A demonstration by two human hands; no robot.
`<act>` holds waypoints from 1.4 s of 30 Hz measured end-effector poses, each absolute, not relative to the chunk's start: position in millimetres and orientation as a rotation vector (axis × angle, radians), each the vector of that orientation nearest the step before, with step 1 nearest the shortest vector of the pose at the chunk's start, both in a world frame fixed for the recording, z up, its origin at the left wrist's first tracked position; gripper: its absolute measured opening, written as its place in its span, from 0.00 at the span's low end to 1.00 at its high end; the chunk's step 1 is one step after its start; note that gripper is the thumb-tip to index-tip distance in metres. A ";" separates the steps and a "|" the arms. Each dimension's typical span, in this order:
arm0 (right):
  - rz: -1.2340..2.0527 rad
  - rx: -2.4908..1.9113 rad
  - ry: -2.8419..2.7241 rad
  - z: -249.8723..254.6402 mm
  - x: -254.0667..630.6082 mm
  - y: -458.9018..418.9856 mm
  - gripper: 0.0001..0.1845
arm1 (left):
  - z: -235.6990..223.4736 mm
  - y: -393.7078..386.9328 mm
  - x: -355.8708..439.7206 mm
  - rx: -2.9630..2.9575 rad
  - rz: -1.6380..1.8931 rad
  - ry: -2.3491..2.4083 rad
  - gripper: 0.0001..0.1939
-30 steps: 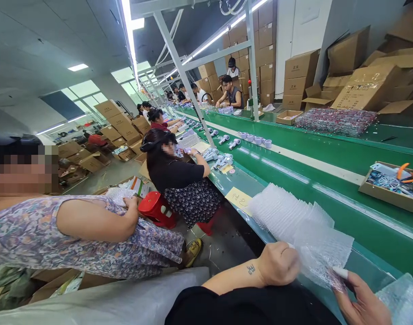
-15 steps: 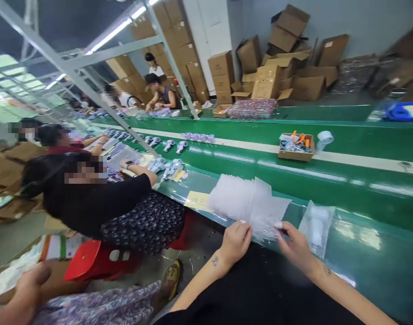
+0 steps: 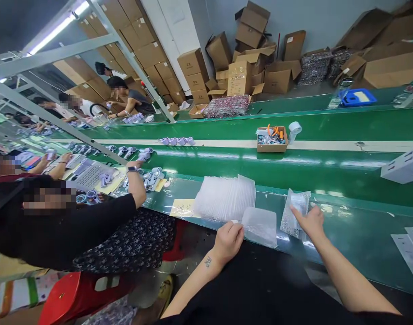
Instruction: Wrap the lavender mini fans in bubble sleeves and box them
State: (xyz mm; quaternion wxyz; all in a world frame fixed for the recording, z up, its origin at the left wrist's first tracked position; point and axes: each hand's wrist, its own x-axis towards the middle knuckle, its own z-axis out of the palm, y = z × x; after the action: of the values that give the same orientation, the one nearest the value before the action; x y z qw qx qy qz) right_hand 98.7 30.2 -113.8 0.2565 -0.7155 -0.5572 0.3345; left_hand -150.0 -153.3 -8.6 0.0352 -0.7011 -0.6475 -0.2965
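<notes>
Cartons point(image 3: 240, 79) crowd the gray wall point(image 3: 311, 16) beyond our green workbench point(image 3: 355, 234), seen from the head camera. Our left hand point(image 3: 230, 237) is closed on the left edge of a clear bubble pouch point(image 3: 260, 228), which lies at the near right end of a fanned stack of pouches point(image 3: 223, 198). Our right hand point(image 3: 309, 221) meets a filled bubble bag point(image 3: 292, 216) farther right (whether it grips, we cannot tell). We do best, we judge, pinching lightly, one layer only, keeping the film uncreased.
</notes>
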 end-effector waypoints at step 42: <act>1.015 -1.149 0.223 -93.4 135.6 -251.4 0.27 | -94.0 17.2 -134.5 -3.006 0.882 -1.279 0.15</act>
State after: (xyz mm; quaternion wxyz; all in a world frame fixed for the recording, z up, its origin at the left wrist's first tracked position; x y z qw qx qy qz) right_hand 135.6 -251.4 -93.4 0.7146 -0.5189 0.1005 0.4584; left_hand -134.5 17.2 -94.0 -0.1210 -0.8818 -0.3752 0.2588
